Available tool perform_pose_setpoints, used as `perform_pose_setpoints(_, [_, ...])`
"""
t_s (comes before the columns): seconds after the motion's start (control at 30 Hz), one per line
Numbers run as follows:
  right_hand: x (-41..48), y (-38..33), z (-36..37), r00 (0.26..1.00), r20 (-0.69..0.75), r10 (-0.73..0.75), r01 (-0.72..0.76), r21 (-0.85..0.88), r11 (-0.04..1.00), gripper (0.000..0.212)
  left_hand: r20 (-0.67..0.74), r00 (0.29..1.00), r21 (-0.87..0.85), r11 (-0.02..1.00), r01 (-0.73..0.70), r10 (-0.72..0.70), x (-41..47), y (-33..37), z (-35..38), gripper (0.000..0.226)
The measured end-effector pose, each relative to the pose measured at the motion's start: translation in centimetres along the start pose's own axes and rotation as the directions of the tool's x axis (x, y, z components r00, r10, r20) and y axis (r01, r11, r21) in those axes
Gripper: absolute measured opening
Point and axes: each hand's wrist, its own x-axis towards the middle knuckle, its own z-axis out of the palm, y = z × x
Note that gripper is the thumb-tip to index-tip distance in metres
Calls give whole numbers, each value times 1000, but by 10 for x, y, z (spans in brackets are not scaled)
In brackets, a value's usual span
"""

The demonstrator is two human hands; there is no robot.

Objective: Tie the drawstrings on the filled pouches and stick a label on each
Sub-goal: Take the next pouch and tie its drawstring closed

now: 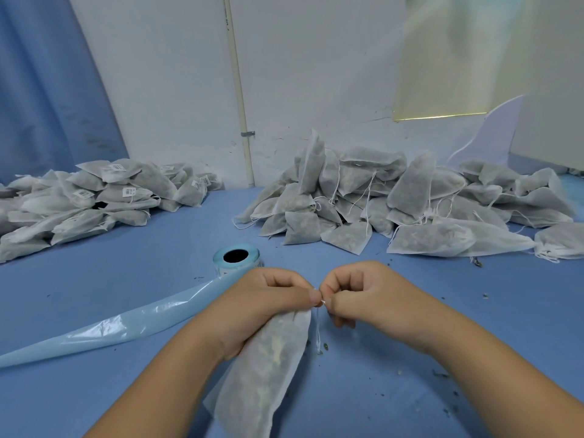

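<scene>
A filled white mesh pouch lies lengthwise under my wrists at the bottom centre. My left hand grips its top end, thumb on the neck. My right hand pinches the thin white drawstring right beside the left thumb, and a loose end hangs down to the cloth. A blue label roll stands just beyond my hands, and its empty backing strip trails off to the left.
A heap of labelled pouches lies at the back left. A bigger heap of unlabelled pouches with loose strings fills the back right. The blue cloth table carries scattered dark crumbs. A white wall and pipe stand behind.
</scene>
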Motion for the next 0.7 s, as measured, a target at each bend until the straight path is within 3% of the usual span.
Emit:
perform_pose_setpoints(0.23, [2, 1, 4, 994, -94, -63, 77, 154, 985, 15, -57, 991, 10, 993, -120, 121, -1, 1, 2, 13])
perform_pose_setpoints(0.5, [4, 1, 8, 968, -243, -65, 114, 195, 974, 11, -153, 978, 151, 981, -120, 143, 0, 0, 0, 21])
perform_pose_setpoints(0.57, [5, 3, 8, 954, -295, -58, 98, 121, 988, 13, -153, 973, 236, 963, -132, 171, 1, -2, 1, 20])
perform_pose_setpoints(0.7, [4, 5, 12, 910, -331, -250, 137, -329, 934, 25, -123, 970, 376, 915, -149, 209, 1, -5, 4, 23])
